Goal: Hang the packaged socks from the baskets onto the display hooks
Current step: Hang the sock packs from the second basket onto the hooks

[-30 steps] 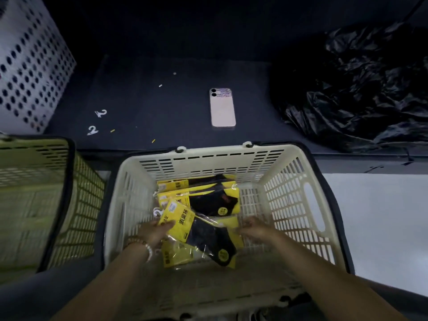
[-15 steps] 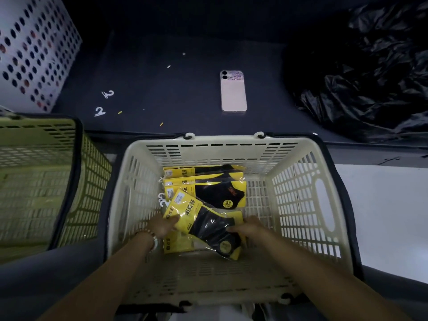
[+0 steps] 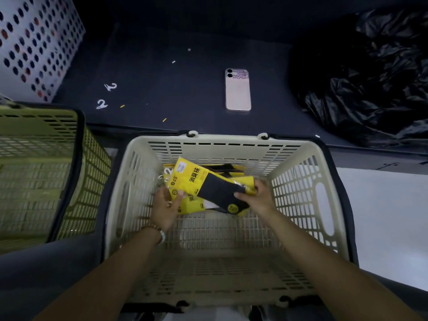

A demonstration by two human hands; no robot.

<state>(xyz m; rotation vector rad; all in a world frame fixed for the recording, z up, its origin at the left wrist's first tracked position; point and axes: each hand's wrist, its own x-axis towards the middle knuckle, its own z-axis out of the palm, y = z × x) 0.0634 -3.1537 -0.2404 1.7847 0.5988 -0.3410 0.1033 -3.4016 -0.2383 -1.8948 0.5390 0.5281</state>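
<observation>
A cream plastic basket [image 3: 298, 188] stands in front of me. Inside it I hold up a yellow sock package [image 3: 196, 179] with dark socks showing through the clear film. My left hand [image 3: 165, 206] pinches its lower left corner between thumb and fingers. My right hand [image 3: 257, 198] grips the package's right end. A few more yellow sock packages [image 3: 191, 207] lie beneath it on the basket floor, partly hidden. No display hooks are in view.
A green basket [image 3: 46, 172] stands to the left. On the dark mat beyond lie a pink phone [image 3: 238, 90], two small white plastic hooks [image 3: 102, 104] and bits of debris. A crumpled black plastic bag [image 3: 370, 77] is at the right, a perforated white panel [image 3: 34, 42] at the far left.
Both hands have lifted the top sock package off the pile and raised it inside the basket, turning it slightly. The view has shifted a little.
</observation>
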